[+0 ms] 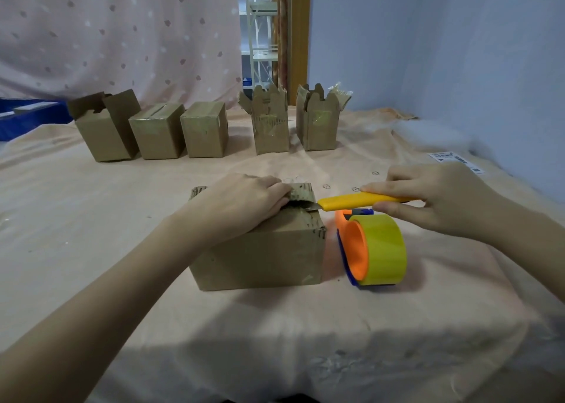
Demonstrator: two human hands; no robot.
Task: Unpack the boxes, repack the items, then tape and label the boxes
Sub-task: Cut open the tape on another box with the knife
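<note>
Head view looks down on a table (91, 249) draped in a peach cloth, with a worn cardboard box (260, 249) near its middle. The left hand (244, 202) lies on top of the box, palm down, its fingers curled over the far top edge and holding a torn flap there; that grip is closed round the flap's edge rather than spread flat. The right hand (434, 198) holds a yellow utility knife (363, 201) level, pinched between the thumb below and the fingers along its upper side. The knife's tip meets the box's top right edge, just beside the left fingertips, at the seam under the raised flap.

Just to the right of the box, touching or nearly touching its side, stands a tape dispenser (354, 243) with an orange core and blue frame, carrying a roll of yellowish tape (385, 249). It sits directly under the knife.

Along the far side of the table runs a row of five smaller boxes. Leftmost is an open box (104, 133) with flaps raised, then two closed boxes (157, 130) and (204, 129) side by side, then, after a gap, two more open boxes (270, 124) and (318, 121) with ragged flaps standing up. A printed label sheet (455, 159) lies on the cloth at the right, well apart from the hands. A blue bin (27, 115) shows at the left edge.
</note>
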